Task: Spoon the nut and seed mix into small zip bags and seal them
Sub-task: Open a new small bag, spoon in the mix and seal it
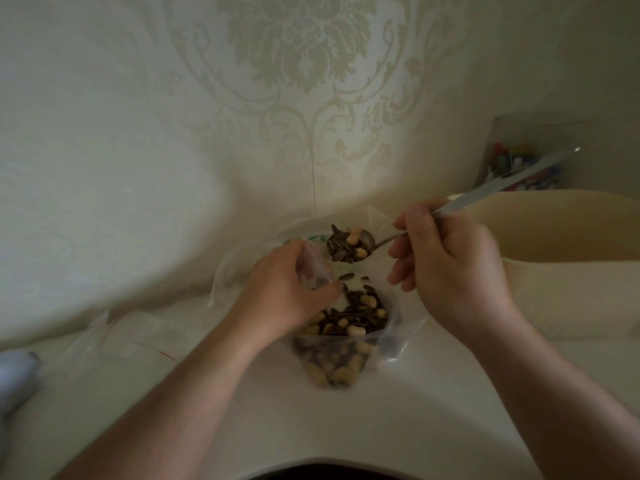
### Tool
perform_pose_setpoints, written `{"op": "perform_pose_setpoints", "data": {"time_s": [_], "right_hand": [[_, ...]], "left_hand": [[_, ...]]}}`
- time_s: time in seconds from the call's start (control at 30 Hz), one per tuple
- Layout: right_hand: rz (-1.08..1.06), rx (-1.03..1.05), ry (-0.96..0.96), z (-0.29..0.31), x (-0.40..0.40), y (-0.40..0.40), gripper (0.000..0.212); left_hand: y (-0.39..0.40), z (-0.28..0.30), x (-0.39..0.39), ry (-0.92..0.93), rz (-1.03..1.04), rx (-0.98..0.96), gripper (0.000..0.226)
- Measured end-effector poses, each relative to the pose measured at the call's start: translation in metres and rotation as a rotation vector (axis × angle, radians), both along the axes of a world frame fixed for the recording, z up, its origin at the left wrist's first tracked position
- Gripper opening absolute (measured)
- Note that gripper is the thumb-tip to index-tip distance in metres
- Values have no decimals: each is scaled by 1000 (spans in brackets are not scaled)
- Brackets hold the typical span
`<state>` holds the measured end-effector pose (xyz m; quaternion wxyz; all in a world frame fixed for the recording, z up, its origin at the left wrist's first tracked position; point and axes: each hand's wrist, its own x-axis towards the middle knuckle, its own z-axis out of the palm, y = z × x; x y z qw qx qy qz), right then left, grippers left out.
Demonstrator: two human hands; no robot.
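Pale tabletop against patterned wall; left hand pinches the zip bag mouth open; right hand fingers curled around loaded spoon above it. Filling step; next, judged: tip spoon into opening without spilling.

Small clear zip bag stood open, partly filled with dark seeds and pale nuts. Metal spoon hung just above it, heaped with the same mix.
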<state>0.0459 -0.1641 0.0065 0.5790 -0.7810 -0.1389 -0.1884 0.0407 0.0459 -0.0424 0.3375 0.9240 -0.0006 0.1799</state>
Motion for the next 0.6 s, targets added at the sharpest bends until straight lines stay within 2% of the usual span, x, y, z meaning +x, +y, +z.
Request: {"op": "perform_pose_setpoints", "data": {"time_s": [0.13, 0.27, 0.37, 0.5, 0.6], "right_hand": [[25, 1, -64, 2, -3, -1, 37], [10, -210, -236, -1, -3, -2, 46], [33, -283, -311, -2, -3, 0, 43], [91, -257, -334, -4, -4, 3, 33], [78, -392, -407, -6, 0, 3, 44]], "left_hand": [[-15, 4, 6, 47, 42, -40, 38], [-21, 4, 9, 39, 56, -112, 39], [-23, 4, 8, 37, 52, -125, 38], [-23, 5, 9, 52, 53, -97, 37], [-22, 3, 10, 59, 71, -92, 38]]}}
